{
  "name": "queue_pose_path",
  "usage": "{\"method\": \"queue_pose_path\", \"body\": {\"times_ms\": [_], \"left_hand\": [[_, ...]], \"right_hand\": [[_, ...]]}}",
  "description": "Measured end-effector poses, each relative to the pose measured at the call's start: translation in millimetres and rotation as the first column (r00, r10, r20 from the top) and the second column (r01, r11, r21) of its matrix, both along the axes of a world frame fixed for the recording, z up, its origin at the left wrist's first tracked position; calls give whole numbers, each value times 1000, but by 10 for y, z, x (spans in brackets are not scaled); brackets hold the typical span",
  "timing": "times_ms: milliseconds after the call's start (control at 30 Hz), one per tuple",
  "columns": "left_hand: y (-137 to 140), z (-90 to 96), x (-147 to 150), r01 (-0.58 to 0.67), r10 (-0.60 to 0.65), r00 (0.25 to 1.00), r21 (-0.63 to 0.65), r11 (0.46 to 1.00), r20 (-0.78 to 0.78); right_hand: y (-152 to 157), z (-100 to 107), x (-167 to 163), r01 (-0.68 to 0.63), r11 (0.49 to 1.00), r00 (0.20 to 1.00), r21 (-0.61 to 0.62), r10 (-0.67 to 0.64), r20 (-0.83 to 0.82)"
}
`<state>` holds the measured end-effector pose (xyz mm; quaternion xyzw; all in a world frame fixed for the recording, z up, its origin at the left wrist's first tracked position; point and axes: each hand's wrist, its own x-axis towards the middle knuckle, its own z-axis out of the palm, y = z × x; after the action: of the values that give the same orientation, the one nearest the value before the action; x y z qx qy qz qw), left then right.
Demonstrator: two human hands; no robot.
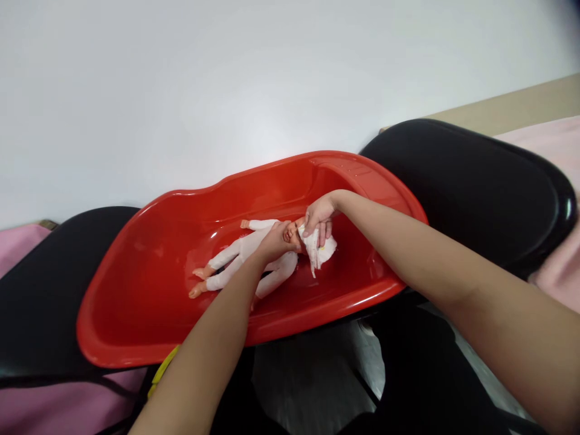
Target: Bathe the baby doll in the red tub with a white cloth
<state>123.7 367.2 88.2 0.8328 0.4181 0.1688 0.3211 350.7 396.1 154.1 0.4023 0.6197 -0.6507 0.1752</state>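
Inside the red tub (149, 302), resting across two black chairs (475, 181), a small doll (247, 254) in a white suit is lying on its back, bare feet pointing left, head toward the right. The left hand (274, 241) is resting on the doll's chest at the chin, fingers curled narrow, while the right hand (318, 217) is pinching a crumpled white cloth (321, 251) against the doll's head.
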Motion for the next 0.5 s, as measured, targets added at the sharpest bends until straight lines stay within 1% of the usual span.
{"method": "queue_pose_path", "body": {"times_ms": [100, 233, 300, 400, 500], "left_hand": [[-57, 92, 26, 4, -2, 999, -41, 999, 50], [-100, 155, 53, 88, -74, 988, -104, 991, 132], [-99, 148, 62, 108, -94, 983, -80, 991, 155], [-84, 120, 70, 89, -87, 985, -7, 996, 148], [-69, 105, 78, 87, -82, 988, -33, 996, 132]], "right_hand": [[11, 17, 6, 54, 998, 999, 34, -54, -2], [-6, 58, 11, 176, 975, 984, 136, -179, 10], [-16, 70, 10, 222, 957, 973, 185, -229, 18], [-25, 79, 4, 275, 931, 955, 242, -293, 41], [-24, 89, -8, 331, 893, 929, 306, -366, 63]]}}
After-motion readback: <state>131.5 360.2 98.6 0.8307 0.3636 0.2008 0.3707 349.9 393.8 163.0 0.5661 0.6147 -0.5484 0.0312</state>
